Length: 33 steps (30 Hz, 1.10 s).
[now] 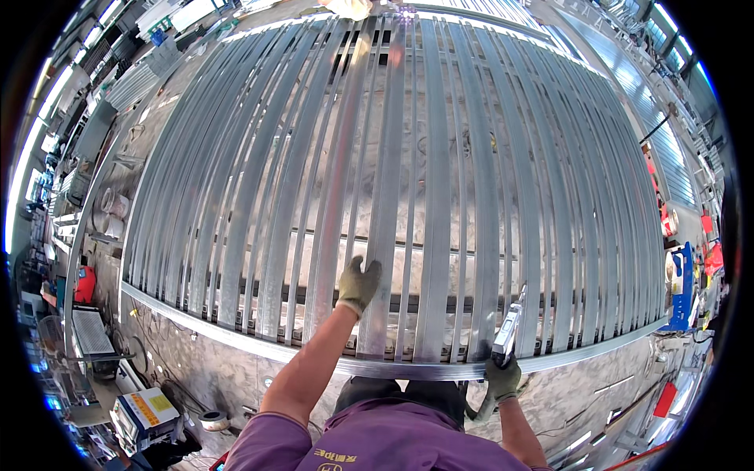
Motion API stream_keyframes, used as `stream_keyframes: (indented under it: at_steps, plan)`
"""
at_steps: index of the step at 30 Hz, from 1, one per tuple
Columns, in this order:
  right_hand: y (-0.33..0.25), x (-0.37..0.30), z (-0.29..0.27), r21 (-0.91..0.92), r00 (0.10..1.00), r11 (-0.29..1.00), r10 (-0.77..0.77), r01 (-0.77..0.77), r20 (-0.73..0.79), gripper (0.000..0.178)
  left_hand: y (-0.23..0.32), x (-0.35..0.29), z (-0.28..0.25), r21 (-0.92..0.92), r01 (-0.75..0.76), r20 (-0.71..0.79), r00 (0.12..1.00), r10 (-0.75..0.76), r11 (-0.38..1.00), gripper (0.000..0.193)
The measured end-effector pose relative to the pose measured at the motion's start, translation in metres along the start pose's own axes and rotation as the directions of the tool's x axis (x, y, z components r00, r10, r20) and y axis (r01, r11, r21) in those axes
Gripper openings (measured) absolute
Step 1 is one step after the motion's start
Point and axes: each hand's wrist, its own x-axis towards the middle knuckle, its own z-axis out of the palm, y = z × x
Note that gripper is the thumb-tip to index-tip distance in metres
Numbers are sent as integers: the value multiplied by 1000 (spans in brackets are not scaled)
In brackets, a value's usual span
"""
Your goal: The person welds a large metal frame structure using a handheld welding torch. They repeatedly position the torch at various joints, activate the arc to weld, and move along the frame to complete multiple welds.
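Clamping the fingers of the right hand (503,378) round a handheld welding torch (509,326) at the near rail (424,372), apparently aiming its nozzle (523,295) safely away from the torso (385,436); holding the left hand (360,287), with fingers apart, over a metal slat (386,212), perhaps for steadying.

Showing silver-grey on the metal slats (436,235), running in parallel stripes; displaying olive green on the left glove (360,284) and right glove (503,378); mixing silver with black on the handheld tool (509,326); bearing yellow print over purple on the shirt (400,432); mottling grey across the floor (236,363).
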Motion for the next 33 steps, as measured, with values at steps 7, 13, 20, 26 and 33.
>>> stream_keyframes:
  at_steps: [7,13,20,26,33]
  plan:
    - [34,15,10,28,1000,1000,-13,12,19,43,-13,-28,4,155,77,91,992,-91,985,64]
    - [20,12,6,-116,996,989,-93,93,10,42,-35,-28,15,211,-59,-93,992,80,976,44]
    - [20,12,3,-88,997,993,-79,80,15,47,-2,-33,9,240,57,46,996,-70,969,68]
    - [10,13,1,83,990,993,-87,78,110,44,-56,-7,-6,495,-460,208,886,414,737,48]
    - [-25,11,-73,375,797,898,-47,-231,602,22,-49,-143,-68,-425,7,-79,996,-45,905,32]
